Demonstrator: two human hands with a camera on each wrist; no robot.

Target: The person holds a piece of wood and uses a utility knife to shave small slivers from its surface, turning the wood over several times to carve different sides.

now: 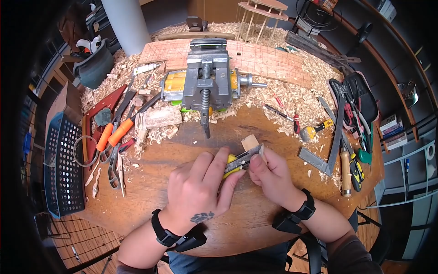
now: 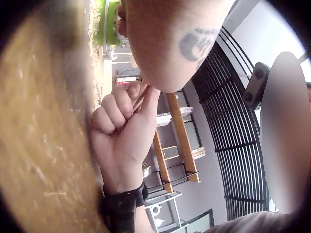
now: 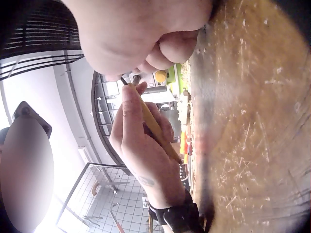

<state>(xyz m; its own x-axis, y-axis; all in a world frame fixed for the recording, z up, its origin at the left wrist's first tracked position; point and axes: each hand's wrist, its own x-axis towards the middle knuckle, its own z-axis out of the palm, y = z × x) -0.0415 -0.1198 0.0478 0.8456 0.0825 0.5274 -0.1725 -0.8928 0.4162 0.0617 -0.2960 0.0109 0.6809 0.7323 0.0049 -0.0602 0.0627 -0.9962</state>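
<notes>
Over the front of the wooden table, my left hand (image 1: 195, 182) grips a yellow-and-grey hand tool (image 1: 238, 162). Its slim yellow body also shows in the right wrist view, with a dark tip at the far end. My right hand (image 1: 273, 176) pinches a small flat piece of pale wood (image 1: 249, 143), thumb right at the tool's metal end. Both hands meet closely, and the fingers hide much of the tool and the wood. In the left wrist view, a thin tan edge of wood (image 2: 139, 101) shows between the right thumb and fingers.
A metal vise (image 1: 207, 77) stands beyond the hands amid wood shavings. To the left lie orange-handled tools (image 1: 121, 131), scissors (image 1: 113, 176) and a perforated basket (image 1: 66, 169). A metal square (image 1: 315, 160), a wood-handled tool (image 1: 346, 176) and an open tool case (image 1: 360, 98) are at right.
</notes>
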